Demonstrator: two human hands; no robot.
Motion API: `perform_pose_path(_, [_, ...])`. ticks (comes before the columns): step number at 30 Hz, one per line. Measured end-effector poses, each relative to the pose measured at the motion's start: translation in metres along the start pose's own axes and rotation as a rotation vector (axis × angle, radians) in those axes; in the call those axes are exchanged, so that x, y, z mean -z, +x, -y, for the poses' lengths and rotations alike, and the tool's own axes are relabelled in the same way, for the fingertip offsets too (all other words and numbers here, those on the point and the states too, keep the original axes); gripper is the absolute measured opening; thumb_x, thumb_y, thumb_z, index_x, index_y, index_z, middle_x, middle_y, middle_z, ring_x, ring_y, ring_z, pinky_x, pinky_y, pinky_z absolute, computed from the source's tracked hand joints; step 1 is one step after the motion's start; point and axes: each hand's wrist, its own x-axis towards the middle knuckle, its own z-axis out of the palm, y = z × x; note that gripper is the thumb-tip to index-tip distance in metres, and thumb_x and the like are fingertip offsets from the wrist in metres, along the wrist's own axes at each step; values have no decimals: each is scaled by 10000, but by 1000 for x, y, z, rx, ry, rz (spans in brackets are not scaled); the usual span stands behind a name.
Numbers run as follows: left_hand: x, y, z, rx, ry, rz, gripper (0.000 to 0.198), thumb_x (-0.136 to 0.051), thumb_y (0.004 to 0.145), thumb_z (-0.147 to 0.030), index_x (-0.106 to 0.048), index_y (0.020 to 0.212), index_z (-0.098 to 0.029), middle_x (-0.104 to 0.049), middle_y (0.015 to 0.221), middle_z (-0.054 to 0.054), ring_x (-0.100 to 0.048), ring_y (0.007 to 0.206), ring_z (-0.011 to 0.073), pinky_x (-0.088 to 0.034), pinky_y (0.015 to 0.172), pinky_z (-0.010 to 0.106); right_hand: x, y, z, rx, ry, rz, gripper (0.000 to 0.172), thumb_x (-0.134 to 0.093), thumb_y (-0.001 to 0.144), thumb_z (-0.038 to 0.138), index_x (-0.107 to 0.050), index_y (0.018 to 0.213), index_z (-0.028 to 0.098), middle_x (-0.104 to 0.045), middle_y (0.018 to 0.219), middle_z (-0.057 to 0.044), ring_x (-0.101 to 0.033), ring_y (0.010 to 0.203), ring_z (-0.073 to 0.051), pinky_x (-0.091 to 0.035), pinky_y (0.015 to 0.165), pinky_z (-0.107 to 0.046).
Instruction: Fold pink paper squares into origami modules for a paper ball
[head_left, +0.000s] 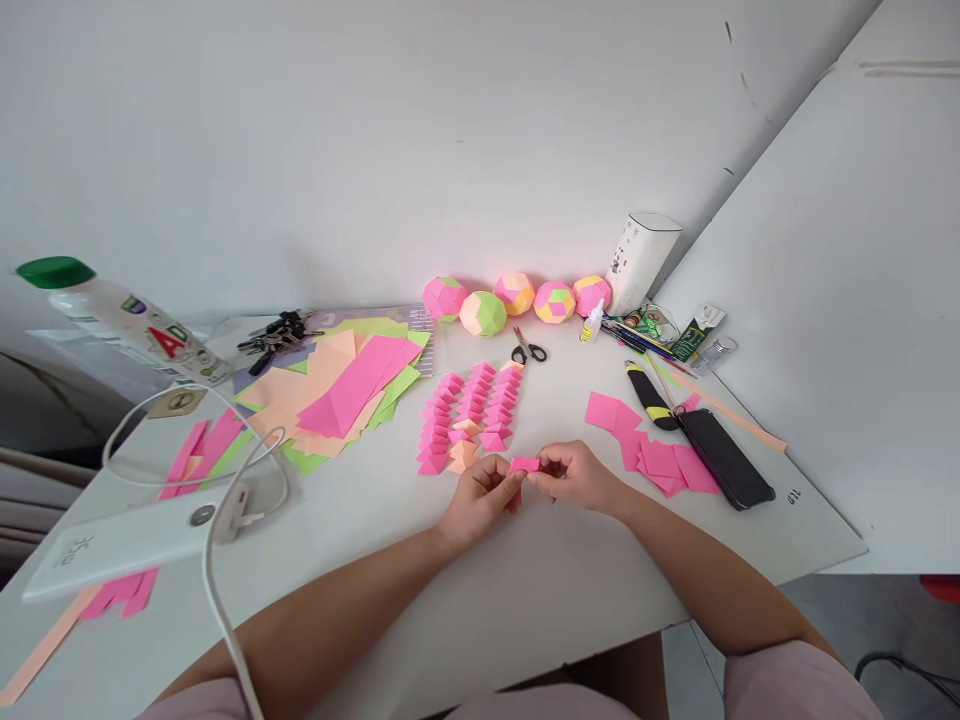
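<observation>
Between my two hands is a small folded piece of pink paper. My left hand pinches its left end with thumb and fingers. The right end is gripped by my right hand, also in a pinch. Just beyond my hands stand rows of folded paper units, mostly pink with a few peach ones. Pink paper squares lie loosely spread to the right of my right hand.
Scissors, a glue bottle and several paper balls sit near the wall. Coloured sheets lie left. A utility knife and phone are right. A white power bank with a cable occupies the left front.
</observation>
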Motion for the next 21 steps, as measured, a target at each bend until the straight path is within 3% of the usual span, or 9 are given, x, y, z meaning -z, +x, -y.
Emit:
perform_pose_path(7, [2, 1, 2, -28, -40, 23, 342, -622, 771, -477, -479, 693, -177, -561, 555, -31, -495, 506, 91, -404, 524, 238, 2, 1, -3, -16, 33, 51, 263, -618, 771, 317, -484, 603, 165, -510, 485, 50, -508, 451, -89, -380, 458, -205])
perform_pose_path(15, [3, 1, -1, -16, -2, 86, 352, -623, 767, -495, -534, 772, -154, -573, 612, -14, -505, 531, 90, -399, 534, 238, -1, 1, -3, 0, 98, 92, 151, -584, 787, 267, -557, 701, 145, -548, 595, 28, -552, 529, -93, -448, 514, -215])
perform_pose_path(21, [4, 3, 1, -33, -47, 85, 334, -608, 792, -478, -506, 739, -165, -601, 607, -12, -515, 517, 92, -416, 524, 233, -4, 4, -4, 68, 174, -38, 110, -620, 767, 240, -558, 773, 150, -588, 659, 12, -578, 566, -99, -489, 545, -235])
